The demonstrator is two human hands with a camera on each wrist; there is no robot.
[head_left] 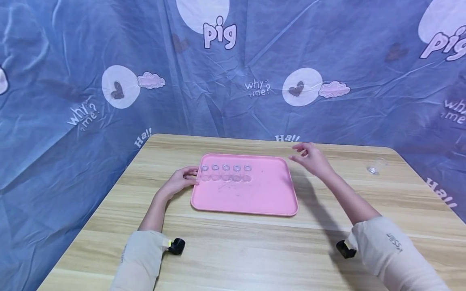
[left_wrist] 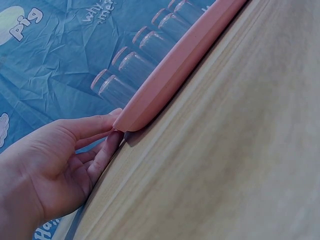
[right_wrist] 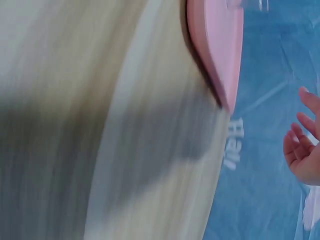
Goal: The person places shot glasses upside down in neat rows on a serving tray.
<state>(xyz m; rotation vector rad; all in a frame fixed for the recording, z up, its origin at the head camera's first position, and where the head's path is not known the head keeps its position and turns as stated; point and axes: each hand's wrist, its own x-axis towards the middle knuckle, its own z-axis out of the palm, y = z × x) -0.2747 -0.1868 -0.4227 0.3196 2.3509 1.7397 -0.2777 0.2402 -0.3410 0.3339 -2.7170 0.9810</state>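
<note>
A pink tray lies on the wooden table. Several small clear glasses stand upright in a row along its back left part. My left hand is at the tray's left edge. In the left wrist view, the thumb of that hand lies on the rim and the fingers are beneath it, pinching the tray's corner. My right hand hangs raised just off the tray's back right corner, holding nothing. Its fingers are loosely bent, and only part of that hand shows in the right wrist view.
Another clear glass stands alone at the table's back right. A blue printed cloth hangs behind the table and on its sides. Both sleeves carry small black wrist cameras.
</note>
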